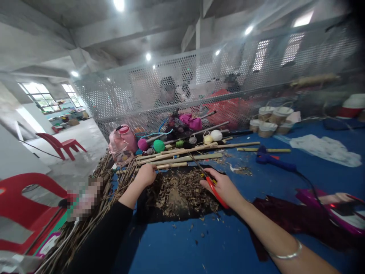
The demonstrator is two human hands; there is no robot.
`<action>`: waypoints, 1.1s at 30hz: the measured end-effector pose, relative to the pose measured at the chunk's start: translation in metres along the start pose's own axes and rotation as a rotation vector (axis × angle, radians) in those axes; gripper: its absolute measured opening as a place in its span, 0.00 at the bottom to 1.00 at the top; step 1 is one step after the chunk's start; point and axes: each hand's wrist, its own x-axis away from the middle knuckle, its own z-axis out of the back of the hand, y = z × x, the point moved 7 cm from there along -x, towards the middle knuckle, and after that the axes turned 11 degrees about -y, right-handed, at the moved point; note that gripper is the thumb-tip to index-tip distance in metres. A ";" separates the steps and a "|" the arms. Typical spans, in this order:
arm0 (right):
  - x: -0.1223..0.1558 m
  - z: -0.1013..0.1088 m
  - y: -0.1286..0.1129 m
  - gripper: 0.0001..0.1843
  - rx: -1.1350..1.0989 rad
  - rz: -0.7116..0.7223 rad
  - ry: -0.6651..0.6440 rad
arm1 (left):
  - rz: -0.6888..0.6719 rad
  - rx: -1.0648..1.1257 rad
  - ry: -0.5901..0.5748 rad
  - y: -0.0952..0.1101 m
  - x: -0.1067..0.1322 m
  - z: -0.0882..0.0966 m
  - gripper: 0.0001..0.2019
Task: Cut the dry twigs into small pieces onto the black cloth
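My right hand (pixel 221 184) is closed around red-handled scissors (pixel 216 193), their long dark blades pointing up and away to the left. Below the blades lies a heap of dry brown leaf scraps (pixel 196 190) on a black sheet (pixel 175 217). At the heap's left edge, my left hand (pixel 146 175) has its fingers curled together; what they pinch, if anything, is too small to make out. Just beyond both hands are several bamboo sticks (pixel 182 156). Thin brown twigs (pixel 122 182) lie in a bundle beside my left forearm.
Yarn balls, one green (pixel 159 146), and a pink bottle (pixel 128 139) stand behind the sticks. On the right are a blue glue gun (pixel 275 161), small buckets (pixel 266 127) and dark red cloth (pixel 282 219). A perforated screen (pixel 122 95) separates two people opposite. Red chairs (pixel 34 186) stand left.
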 end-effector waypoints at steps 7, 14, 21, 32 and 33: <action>0.000 0.004 -0.003 0.21 -0.012 0.016 0.014 | -0.102 0.033 -0.070 0.013 -0.015 -0.023 0.11; 0.000 0.005 -0.001 0.21 -0.012 0.016 0.028 | -0.226 0.060 0.089 0.016 0.034 -0.009 0.17; -0.001 0.009 0.003 0.21 -0.023 0.029 0.082 | -0.169 -0.062 -0.168 0.011 0.068 -0.053 0.55; -0.001 0.010 0.007 0.20 -0.027 0.030 0.100 | -0.228 0.037 -0.063 0.025 0.043 -0.036 0.26; -0.001 0.010 0.006 0.19 -0.035 0.031 0.097 | -0.277 0.037 -0.049 0.034 0.038 -0.033 0.22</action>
